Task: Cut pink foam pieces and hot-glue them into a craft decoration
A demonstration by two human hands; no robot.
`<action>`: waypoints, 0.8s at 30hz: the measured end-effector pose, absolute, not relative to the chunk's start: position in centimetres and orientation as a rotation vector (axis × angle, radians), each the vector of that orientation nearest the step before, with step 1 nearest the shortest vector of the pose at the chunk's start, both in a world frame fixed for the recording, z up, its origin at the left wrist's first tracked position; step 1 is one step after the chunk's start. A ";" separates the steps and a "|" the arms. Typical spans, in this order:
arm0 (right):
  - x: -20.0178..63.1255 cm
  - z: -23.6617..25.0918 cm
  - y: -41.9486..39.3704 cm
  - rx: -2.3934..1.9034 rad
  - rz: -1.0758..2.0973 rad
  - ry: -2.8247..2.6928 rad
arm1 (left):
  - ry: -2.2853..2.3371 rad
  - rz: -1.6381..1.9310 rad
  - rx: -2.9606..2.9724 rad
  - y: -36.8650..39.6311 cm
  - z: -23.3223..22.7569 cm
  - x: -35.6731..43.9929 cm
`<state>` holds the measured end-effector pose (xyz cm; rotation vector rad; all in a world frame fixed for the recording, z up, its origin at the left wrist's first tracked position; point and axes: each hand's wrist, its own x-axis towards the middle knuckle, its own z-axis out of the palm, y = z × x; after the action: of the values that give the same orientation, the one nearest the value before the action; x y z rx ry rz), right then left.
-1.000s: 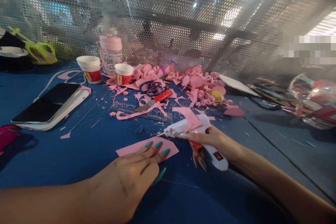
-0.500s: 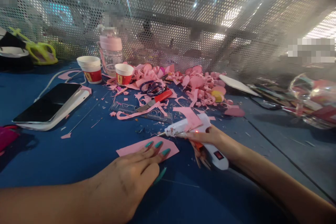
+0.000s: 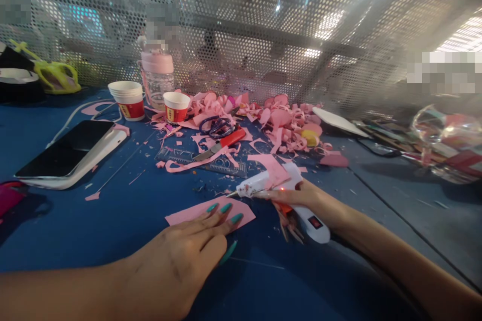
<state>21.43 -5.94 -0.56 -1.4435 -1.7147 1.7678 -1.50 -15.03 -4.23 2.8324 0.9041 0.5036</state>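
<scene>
Two hands work at a pink paper piece (image 3: 211,212) lying flat on a blue table (image 3: 124,220). Pressing its near edge is the left hand (image 3: 181,261), fingers together and flat. Just right of the paper, the right hand (image 3: 301,198) has its fingers clamped around a white glue gun (image 3: 280,190), nozzle just above the paper's far edge. Beyond the paper lie pink scraps (image 3: 278,120), scissors (image 3: 218,128), a ruler (image 3: 203,160) and paper cups (image 3: 128,98); far left, a phone (image 3: 68,148).

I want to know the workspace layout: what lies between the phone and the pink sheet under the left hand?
In the head view, mostly bare blue table separates the phone from the pink sheet; only small pink scraps lie there.
</scene>
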 end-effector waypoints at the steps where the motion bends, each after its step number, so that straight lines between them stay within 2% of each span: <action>1: 21.5 -0.5 -5.9 -1.446 1.762 -1.719 | 0.907 0.516 2.833 -15.0 -4.2 -1.5; 7: 22.0 -0.5 -5.5 -1.415 1.755 -1.734 | 0.923 0.504 2.834 -15.0 -4.1 -1.5; 10: 22.5 -0.2 -5.1 -1.418 1.609 -1.759 | 0.927 0.533 2.804 -15.0 -4.3 -1.6; 15: 23.7 1.5 -5.2 -1.421 0.961 -2.154 | 0.914 0.611 2.740 -15.0 -4.8 -1.8; 20: 25.2 2.4 -7.8 -1.862 -0.064 -2.350 | 0.863 0.518 2.735 -14.1 -4.7 -2.4; 22: 25.9 1.8 -8.8 -2.127 -0.259 -2.295 | 0.803 0.519 2.717 -13.7 -4.5 -2.6; 24: 26.4 0.9 -9.2 -2.344 -0.300 -2.206 | 0.770 0.546 2.705 -13.5 -4.2 -2.6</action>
<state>26.45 -9.22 0.94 -2.3442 -2.2060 -0.2999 -2.65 -13.48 -4.22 2.7049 0.7701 0.5462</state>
